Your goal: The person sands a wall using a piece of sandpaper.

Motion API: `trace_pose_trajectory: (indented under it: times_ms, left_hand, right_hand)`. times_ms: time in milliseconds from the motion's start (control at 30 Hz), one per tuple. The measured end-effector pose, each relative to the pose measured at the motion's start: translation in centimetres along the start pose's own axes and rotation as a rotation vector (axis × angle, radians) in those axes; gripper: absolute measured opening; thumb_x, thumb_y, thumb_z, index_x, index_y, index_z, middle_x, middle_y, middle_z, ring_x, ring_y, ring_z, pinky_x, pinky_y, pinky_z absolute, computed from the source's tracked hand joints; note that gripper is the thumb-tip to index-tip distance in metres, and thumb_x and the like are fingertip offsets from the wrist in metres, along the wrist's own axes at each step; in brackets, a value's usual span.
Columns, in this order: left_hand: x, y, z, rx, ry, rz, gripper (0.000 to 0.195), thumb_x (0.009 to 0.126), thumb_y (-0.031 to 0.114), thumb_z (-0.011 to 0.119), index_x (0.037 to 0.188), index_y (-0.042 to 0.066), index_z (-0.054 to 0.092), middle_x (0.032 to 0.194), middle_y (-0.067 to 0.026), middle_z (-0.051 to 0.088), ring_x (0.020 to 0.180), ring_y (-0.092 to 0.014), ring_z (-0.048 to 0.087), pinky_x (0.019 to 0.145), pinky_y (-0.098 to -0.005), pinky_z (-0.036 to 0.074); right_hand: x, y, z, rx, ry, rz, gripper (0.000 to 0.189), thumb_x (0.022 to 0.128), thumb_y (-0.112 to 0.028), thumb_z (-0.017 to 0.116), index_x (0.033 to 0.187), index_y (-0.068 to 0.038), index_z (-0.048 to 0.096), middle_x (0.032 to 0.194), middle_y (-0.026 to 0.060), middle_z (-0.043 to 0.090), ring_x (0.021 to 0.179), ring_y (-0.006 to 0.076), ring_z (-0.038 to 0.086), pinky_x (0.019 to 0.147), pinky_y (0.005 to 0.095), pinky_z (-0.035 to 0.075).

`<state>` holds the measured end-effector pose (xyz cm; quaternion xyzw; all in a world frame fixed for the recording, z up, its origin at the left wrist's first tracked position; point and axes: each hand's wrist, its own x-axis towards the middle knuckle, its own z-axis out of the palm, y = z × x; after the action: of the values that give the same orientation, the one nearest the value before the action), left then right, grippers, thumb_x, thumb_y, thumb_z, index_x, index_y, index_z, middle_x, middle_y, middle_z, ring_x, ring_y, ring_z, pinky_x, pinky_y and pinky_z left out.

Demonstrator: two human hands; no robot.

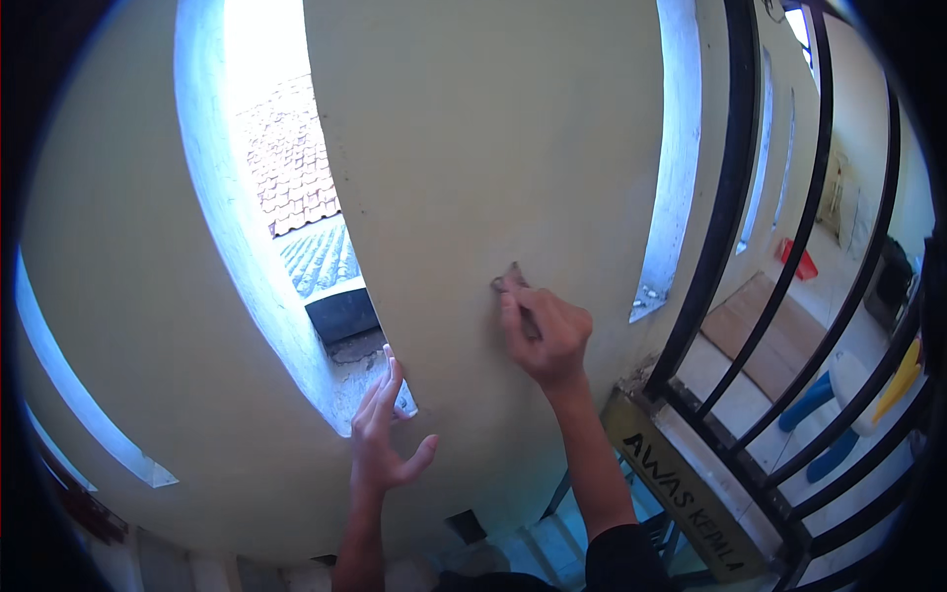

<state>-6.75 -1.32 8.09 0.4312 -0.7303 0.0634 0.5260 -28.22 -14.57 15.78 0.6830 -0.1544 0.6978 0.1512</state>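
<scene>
My right hand [551,337] is closed around a small dark object [514,275], too blurred to identify, whose tip is at the cream painted wall [459,185]. To its left, my left hand [385,429] is raised with the thumb apart, its fingertips beside the lower edge of a tall, narrow wall opening [355,370]. Nothing shows in my left hand. The wall's surface around my right hand looks plain, with faint shading near the knuckles.
At the right stands a dark metal railing [740,214] above a ledge bearing painted writing [681,496]. Behind it are a brown board [766,337], a red plastic item [797,259] and a blue-legged stool [843,377]. Steps [547,547] lie below. Tiled roofing [292,163] shows outside.
</scene>
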Motion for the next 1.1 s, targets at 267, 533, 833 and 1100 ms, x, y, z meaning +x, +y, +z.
trace_pose_trajectory:
  times_ms: [267, 533, 833, 1100]
  left_hand:
    - [0.1, 0.5, -0.7, -0.021, 0.003, -0.022, 0.087, 0.076, 0.025, 0.076, 0.151, -0.004, 0.042, 0.154, -0.0269, 0.044, 0.130, -0.038, 0.057, 0.072, -0.0332, 0.059]
    - [0.3, 1.0, -0.3, -0.168, 0.033, -0.135, 0.079, 0.083, 0.028, 0.068, 0.150, -0.004, 0.043, 0.155, -0.0269, 0.043, 0.139, -0.037, 0.050, 0.099, -0.0442, 0.050]
    - [2.8, 6.0, 12.1, -0.588, -0.238, -0.047, 0.038, 0.093, 0.025, 0.061, 0.116, -0.005, 0.063, 0.104, -0.0142, 0.068, 0.102, -0.022, 0.063, 0.090, -0.0352, 0.048]
    - [20.8, 12.6, 32.4, -0.667, -0.299, -0.105, 0.093, 0.078, 0.034, 0.082, 0.151, 0.000, 0.033, 0.149, -0.0252, 0.040, 0.125, -0.034, 0.057, 0.100, -0.0412, 0.050]
  right_hand:
    - [0.3, 3.2, 0.1, 0.005, 0.216, 0.269, 0.010, 0.093, -0.005, 0.069, 0.088, 0.004, 0.068, 0.077, 0.0152, 0.073, 0.067, 0.0151, 0.070, 0.062, 0.0284, 0.054]
    - [1.1, 2.5, -1.3, -0.002, 0.158, 0.401, 0.012, 0.094, -0.009, 0.068, 0.089, 0.002, 0.068, 0.077, 0.0162, 0.072, 0.069, 0.0242, 0.074, 0.062, 0.0339, 0.055]
    - [4.4, -5.3, -7.6, -0.027, 0.062, 0.107, 0.012, 0.085, -0.007, 0.071, 0.096, -0.001, 0.070, 0.071, 0.0086, 0.067, 0.050, 0.0152, 0.057, 0.047, 0.0278, 0.041]
    - [4.9, -9.4, -9.8, -0.101, -0.049, -0.049, 0.028, 0.073, -0.004, 0.073, 0.101, 0.002, 0.071, 0.069, 0.0090, 0.063, 0.050, 0.0190, 0.059, 0.048, 0.0290, 0.046]
